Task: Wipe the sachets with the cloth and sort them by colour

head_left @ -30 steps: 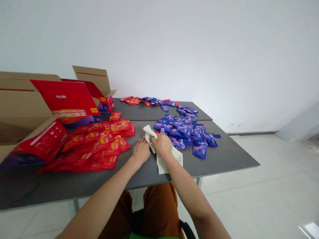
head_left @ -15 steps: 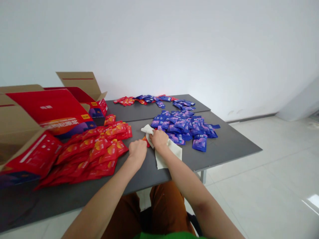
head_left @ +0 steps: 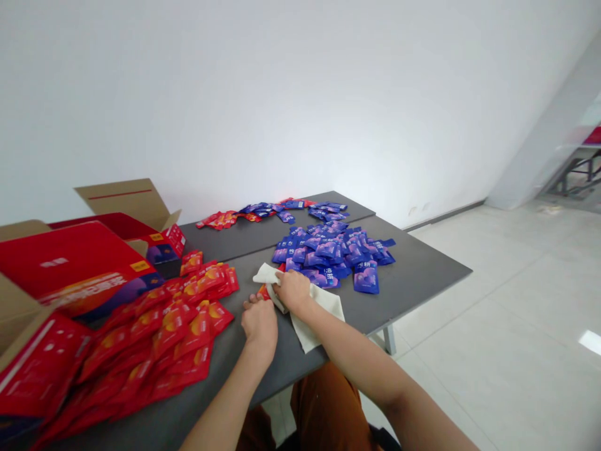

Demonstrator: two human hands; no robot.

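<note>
My left hand [head_left: 260, 321] is closed on the lower end of a red sachet [head_left: 264, 292], of which only a small orange-red part shows. My right hand [head_left: 293, 290] grips a cream cloth [head_left: 319, 308] and presses it over the same sachet. One corner of the cloth sticks out past the right fingers; the rest lies spread on the table under the wrist. Left of my hands spreads a heap of red sachets [head_left: 173, 326]. Just beyond the right hand lies a pile of purple-blue sachets [head_left: 328, 247].
Two open red cartons, a near one [head_left: 79, 263] and a farther one [head_left: 162, 241], stand at the left. Along the back of the grey table [head_left: 413, 275], mixed red and blue sachets [head_left: 263, 210] lie in a row by the white wall [head_left: 300, 100].
The view has swung right and tilted, so the table things sit farther left. Both hands stay on the cloth and sachet; my left wrist has turned a little.
</note>
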